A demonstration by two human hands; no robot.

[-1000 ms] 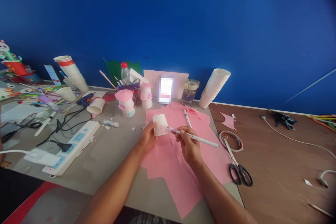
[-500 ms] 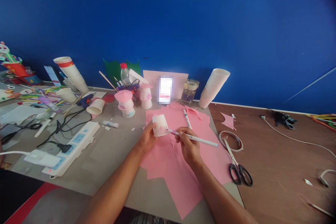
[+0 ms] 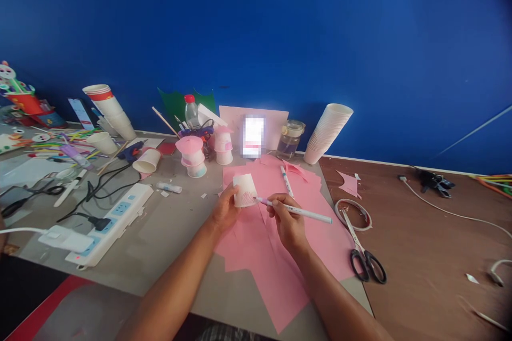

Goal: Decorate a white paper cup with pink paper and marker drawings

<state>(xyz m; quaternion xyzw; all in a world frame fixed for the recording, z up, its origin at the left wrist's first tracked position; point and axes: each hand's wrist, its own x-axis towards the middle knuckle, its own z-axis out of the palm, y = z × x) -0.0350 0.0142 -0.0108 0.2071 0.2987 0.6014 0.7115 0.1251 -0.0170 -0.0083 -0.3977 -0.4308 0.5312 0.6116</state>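
My left hand is closed around the left side of a white paper cup, which carries a patch of pink crosshatched lines low on its side. Between the fingers of my right hand is a white marker pen; its tip points left, at or very near the cup's right edge. Whether it touches the cup I cannot tell. Sheets of pink paper lie beneath both hands. Another marker rests on the paper just beyond my right hand.
Scissors lie across a tape roll on the right. Stacked paper cups lean near the blue wall, beside a glass jar. Pink-topped cup towers stand left of a bright phone. A power strip is at left.
The view has shifted very slightly. Pink lines on the cup look a little denser. Both hands keep their hold in nearly the same place.
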